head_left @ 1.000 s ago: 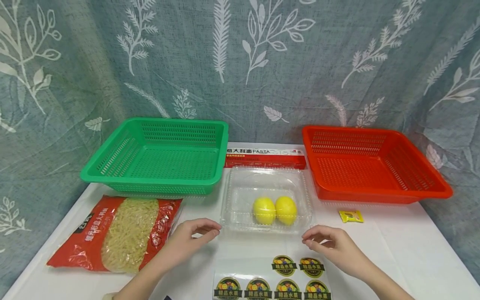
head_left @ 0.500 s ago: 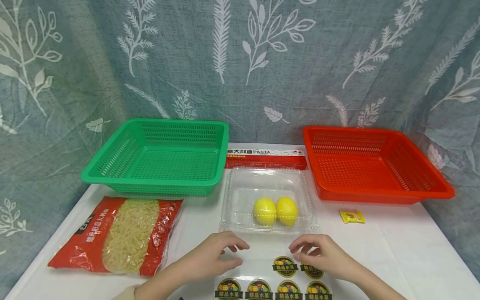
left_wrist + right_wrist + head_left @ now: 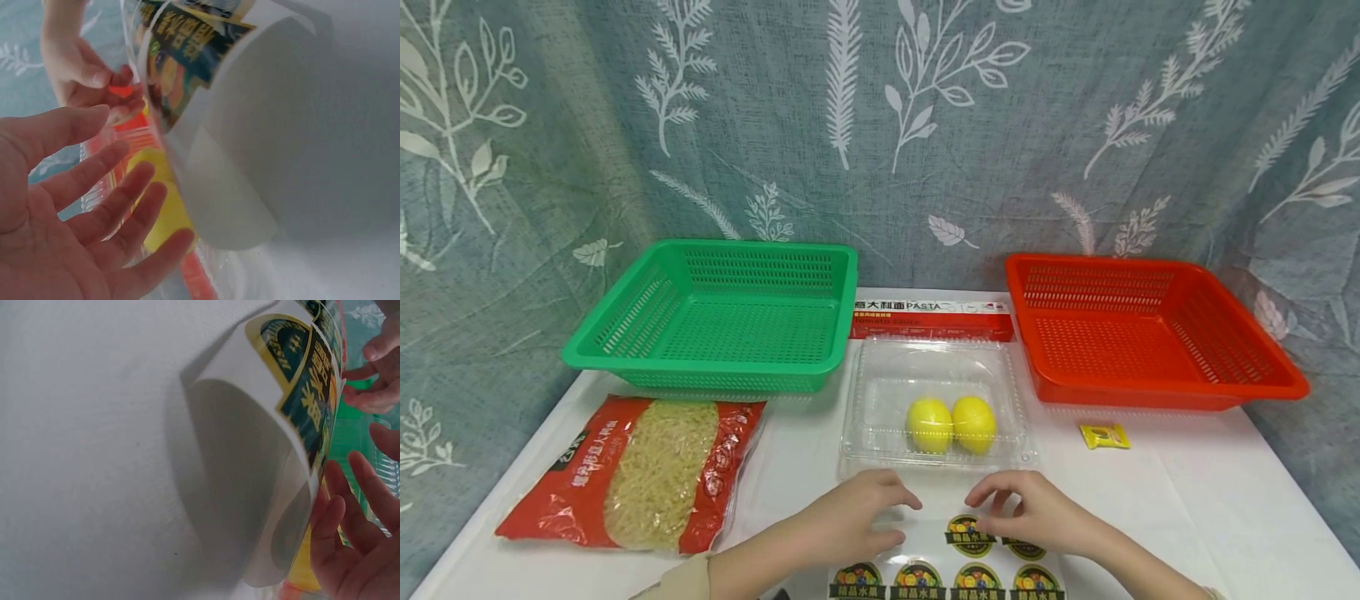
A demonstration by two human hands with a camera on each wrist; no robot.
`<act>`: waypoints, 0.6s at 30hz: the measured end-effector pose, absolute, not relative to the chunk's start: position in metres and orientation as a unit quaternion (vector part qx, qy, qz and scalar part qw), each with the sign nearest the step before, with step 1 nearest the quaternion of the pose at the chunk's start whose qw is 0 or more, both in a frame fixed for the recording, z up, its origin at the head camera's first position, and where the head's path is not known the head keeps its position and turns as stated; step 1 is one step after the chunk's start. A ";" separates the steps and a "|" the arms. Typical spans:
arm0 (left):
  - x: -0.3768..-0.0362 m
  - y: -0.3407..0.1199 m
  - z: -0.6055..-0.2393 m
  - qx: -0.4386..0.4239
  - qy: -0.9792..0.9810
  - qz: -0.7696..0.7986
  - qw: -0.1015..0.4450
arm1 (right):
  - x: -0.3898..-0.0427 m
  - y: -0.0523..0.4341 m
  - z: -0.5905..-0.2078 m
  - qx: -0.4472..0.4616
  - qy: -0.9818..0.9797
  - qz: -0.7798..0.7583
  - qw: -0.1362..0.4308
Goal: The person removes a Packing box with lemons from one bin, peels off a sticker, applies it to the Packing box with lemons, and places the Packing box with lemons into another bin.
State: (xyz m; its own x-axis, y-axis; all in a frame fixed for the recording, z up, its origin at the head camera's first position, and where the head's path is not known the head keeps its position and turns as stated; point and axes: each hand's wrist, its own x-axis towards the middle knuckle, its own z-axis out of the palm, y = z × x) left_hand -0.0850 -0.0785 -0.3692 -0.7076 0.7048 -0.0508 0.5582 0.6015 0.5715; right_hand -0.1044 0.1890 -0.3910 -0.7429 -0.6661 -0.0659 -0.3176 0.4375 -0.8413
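Left hand (image 3: 842,521) rests on the bare left end of the sticker sheet (image 3: 943,567), fingers relaxed, holding nothing. Sheet's long axis runs left-right under both fingertips. Right hand (image 3: 1033,517) is nearer the top sticker (image 3: 970,532), fingers curled at its edge; actual pinch cannot be told.

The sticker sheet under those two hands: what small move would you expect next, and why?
Probably peeling one sticker free. The right hand has its fingertips on that label at the top of the sticker sheet, while the left hand lies flat on the sheet as if steadying it. The closed clear box with two lemons sits just beyond, unlabelled.
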 end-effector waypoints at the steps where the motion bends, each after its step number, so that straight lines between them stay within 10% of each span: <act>1: -0.085 -0.077 -0.370 0.357 0.886 0.260 0.141 | -0.105 0.189 -0.391 -0.299 0.825 -0.435 0.200; 18: -0.087 -0.062 -0.373 0.379 0.889 0.197 0.168 | -0.109 0.188 -0.392 -0.299 0.833 -0.408 0.225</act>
State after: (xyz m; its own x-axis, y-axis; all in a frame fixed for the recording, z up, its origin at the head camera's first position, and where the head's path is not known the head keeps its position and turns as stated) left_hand -0.0874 -0.0618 -0.3727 -0.6565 0.7395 -0.1485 0.6077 0.6352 0.4767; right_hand -0.1090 0.1879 -0.3919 -0.7191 -0.6824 -0.1313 -0.3149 0.4885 -0.8137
